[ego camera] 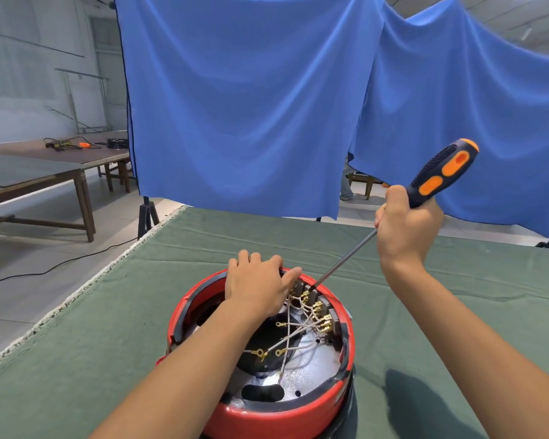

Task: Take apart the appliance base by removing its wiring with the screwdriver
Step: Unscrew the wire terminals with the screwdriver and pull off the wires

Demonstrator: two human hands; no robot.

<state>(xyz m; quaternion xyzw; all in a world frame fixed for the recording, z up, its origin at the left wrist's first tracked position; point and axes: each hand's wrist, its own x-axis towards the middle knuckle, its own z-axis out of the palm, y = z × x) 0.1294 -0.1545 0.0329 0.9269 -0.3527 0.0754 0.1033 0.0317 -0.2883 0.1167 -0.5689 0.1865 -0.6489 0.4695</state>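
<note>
A round red appliance base (276,416) lies upside down on the green cloth, its open inside facing up. White wires (295,334) with gold ring terminals cross its silver and black interior to a row of terminals on the far right wall. My left hand (257,282) rests over the far rim, fingers curled over the edge. My right hand (406,229) grips the black and orange screwdriver (441,172) low on its handle. The long shaft slants down to the left, and its tip sits on a gold terminal (306,293) at the far rim.
The green cloth table (140,312) has a frayed white left edge, with floor and a black cable beyond it. A blue curtain (251,106) hangs behind the table. Brown tables (45,172) with tools stand at the far left.
</note>
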